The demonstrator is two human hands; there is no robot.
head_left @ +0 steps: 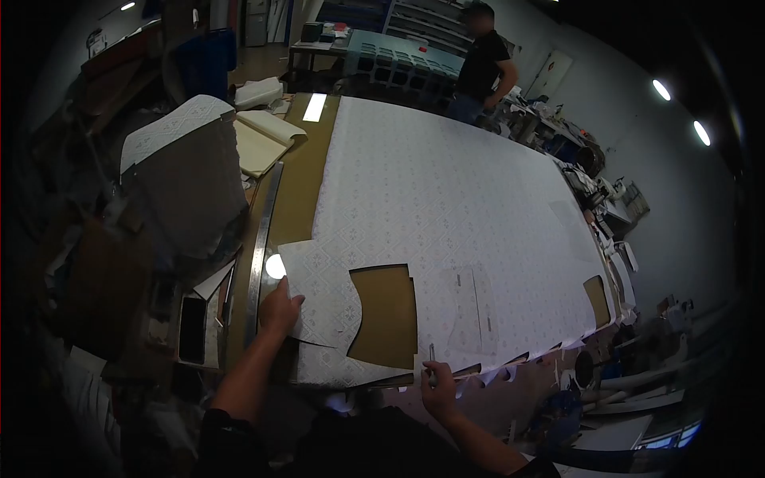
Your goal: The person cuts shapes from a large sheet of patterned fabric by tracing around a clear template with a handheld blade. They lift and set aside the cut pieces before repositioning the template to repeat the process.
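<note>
A large white patterned sheet (446, 183) covers most of the table. My left hand (280, 309) lies at the sheet's left edge, its thumb apart from the fingers. Just below it, a short dark slit (315, 344) runs into the sheet. A slim, silvery, pen-like tool (432, 352) points up from my right hand (438, 390), whose fingers are closed round it at the near edge. Between the hands, a curved-sided cutout (384, 315) bares the brown tabletop. To its right, a translucent template-like piece (474, 311) rests on the sheet.
A long metal ruler (267, 231) runs along the table's left side. Beyond it are a dark phone-like slab (192, 329) and a cream folded sheet (267, 139). Another person (482, 68) stands past the far right corner. Cluttered benches (574, 143) line the right wall.
</note>
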